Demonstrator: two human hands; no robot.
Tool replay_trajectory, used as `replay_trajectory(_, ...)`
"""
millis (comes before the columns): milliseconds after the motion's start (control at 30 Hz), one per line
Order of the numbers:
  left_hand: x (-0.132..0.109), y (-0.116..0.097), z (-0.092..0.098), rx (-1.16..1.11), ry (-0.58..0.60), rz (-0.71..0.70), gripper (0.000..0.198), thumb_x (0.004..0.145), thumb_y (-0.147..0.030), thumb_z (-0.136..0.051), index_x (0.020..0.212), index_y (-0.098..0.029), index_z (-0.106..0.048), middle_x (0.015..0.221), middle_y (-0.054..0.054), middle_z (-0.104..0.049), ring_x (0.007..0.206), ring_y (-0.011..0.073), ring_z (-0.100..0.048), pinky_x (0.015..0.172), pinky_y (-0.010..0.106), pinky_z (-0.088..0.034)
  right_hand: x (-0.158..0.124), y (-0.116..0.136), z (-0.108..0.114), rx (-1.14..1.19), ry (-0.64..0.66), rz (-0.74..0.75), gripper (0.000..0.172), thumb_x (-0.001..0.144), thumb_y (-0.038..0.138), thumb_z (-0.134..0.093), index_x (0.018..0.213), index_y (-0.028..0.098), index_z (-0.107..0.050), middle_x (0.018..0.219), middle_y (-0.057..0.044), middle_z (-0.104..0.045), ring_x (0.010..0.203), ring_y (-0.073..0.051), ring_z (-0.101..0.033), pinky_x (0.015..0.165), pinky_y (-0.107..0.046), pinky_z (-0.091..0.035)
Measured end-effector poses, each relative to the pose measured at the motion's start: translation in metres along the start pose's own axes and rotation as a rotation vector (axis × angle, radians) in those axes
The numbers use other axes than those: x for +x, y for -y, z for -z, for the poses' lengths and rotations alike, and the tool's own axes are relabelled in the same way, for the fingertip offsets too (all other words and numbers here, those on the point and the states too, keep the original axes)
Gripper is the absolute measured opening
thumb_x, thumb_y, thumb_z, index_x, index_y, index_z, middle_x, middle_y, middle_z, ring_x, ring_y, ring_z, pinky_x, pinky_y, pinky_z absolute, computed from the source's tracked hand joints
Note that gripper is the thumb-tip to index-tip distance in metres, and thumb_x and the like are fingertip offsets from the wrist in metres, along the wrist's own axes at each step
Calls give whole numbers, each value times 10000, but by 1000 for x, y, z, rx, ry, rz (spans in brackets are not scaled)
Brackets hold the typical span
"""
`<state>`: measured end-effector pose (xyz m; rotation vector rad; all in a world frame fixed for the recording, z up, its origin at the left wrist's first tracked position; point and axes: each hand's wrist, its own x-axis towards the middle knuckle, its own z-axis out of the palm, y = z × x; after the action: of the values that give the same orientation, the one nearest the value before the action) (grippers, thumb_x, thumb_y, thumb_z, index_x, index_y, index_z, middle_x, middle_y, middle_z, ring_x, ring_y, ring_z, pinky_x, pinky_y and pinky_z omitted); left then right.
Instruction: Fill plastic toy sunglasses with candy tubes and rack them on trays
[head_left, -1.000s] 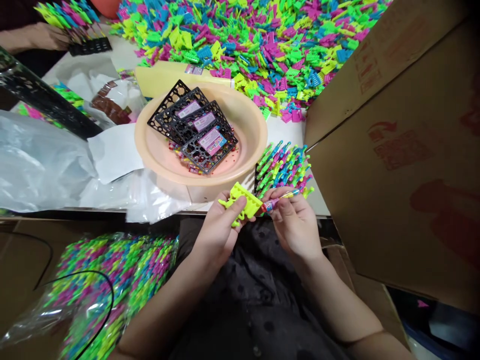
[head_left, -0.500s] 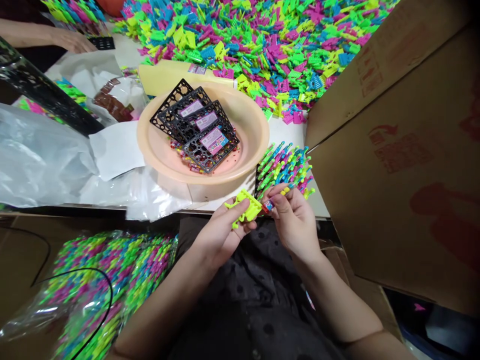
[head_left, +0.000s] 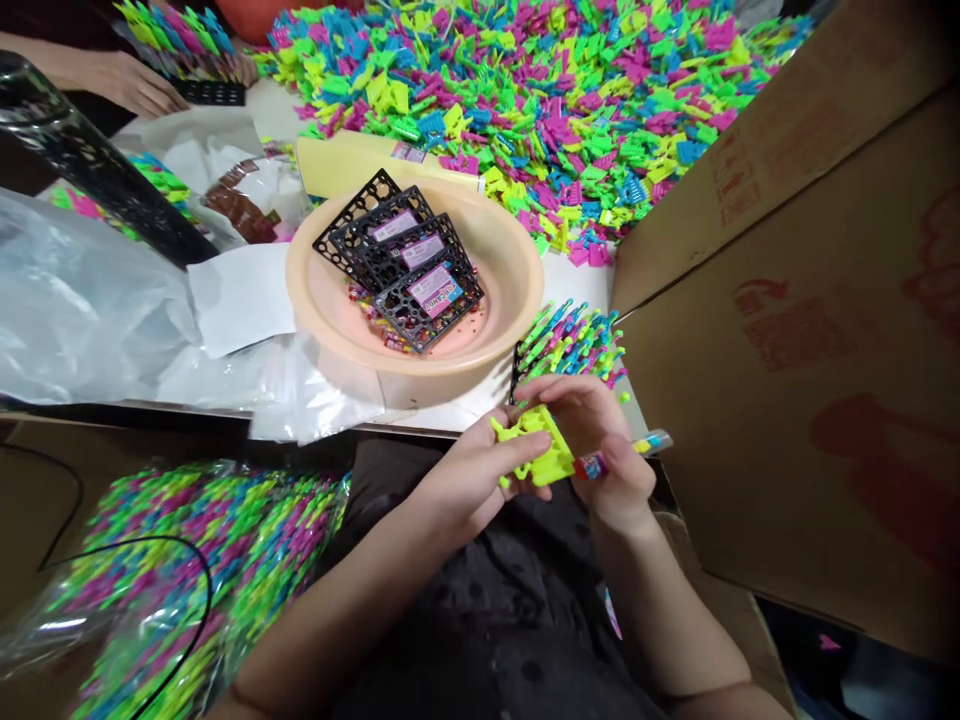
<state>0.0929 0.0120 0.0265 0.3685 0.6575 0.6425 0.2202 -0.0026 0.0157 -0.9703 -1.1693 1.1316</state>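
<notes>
My left hand [head_left: 457, 490] pinches a bright yellow plastic toy piece [head_left: 556, 462] between thumb and fingers. My right hand [head_left: 622, 480] grips a slim clear candy tube [head_left: 654, 442] with yellow and blue contents and a printed label. The tube's red end lies against or very close to the yellow piece's right edge; contact is hard to make out. Just beyond my fingers, a black rack holds upright coloured toy sticks [head_left: 574, 340]. Farther left, a peach basin [head_left: 300, 300] contains stacked black perforated trays [head_left: 427, 300] with pink labels, plus small wrapped candies [head_left: 394, 340].
Loose neon plastic pieces [head_left: 540, 100] are heaped across the back of the table. A large cardboard box [head_left: 787, 320] walls off the right. Bagged toys [head_left: 195, 540] lie low at left, below plastic bags [head_left: 97, 300]. A co-worker's hand [head_left: 142, 85] is at upper left.
Both hands have shifted right and slightly down. The tube has turned so its clear end points out to the right, and my right fingers have opened up around it.
</notes>
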Motion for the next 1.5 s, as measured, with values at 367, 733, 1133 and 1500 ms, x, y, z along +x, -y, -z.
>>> replay_trajectory(367,5,2,-9,-16,48,3,358,652,-232,-731,938,-143,-535,690,-15,-576,545,74,-516,460,174,-420,-3,-4,-4,-171,-228,158,438,849,448,-353,686,212,-683,734,-62,-619,730,-219,-569,650,-369,-442)
replay_trajectory(733,5,5,-18,-9,10,33,410,570,-221,-775,831,-157,-465,698,-30,-565,544,86,-529,451,208,-444,2,-5,3,-144,-236,156,385,841,381,-408,558,217,-611,627,-34,-556,650,-184,-524,615,-335,-407)
replay_trajectory(1133,-15,14,-10,-127,-111,86,235,697,-188,-679,837,-173,-491,752,0,-562,634,95,-527,544,202,-436,-27,0,51,-1030,-172,612,403,671,228,-715,1025,364,-577,991,-16,-600,851,-201,-572,764,-369,-443)
replay_trajectory(1500,13,87,-13,384,286,194,393,701,-516,-601,858,-162,-530,711,21,-575,592,120,-531,613,253,-373,-71,-59,102,-624,-670,349,199,791,165,-606,981,218,-623,920,-49,-610,763,-189,-651,693,-360,-520)
